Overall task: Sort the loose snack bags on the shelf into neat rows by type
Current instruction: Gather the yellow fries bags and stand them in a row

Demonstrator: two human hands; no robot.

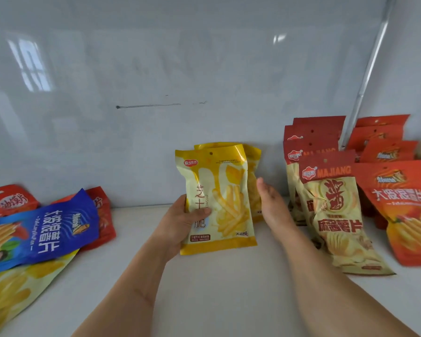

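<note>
My left hand [180, 220] pinches a glossy yellow bag [219, 203] of fries at its left edge, thumb across the front over the printed characters, beside small lettering that reads "ZHISHI". The bag stands upright on the white shelf [204, 288], just in front of a second yellow bag [253, 166] of the same print that leans on the back wall. My right hand [270, 203] is spread flat, fingers straight, its edge beside the held bag's right side and against the second one.

To the right stands a row of cream bags [336, 210] with red tops marked "MAJIANG", crinkled foil, one behind another. Further right is a row of orange bags [404, 210] printed with wavy chips. At the left lies a loose heap: a blue bag [49, 234] lettered "DaBoLangShuPian", over red bags [102, 215] and a flat yellow one [15, 293].
</note>
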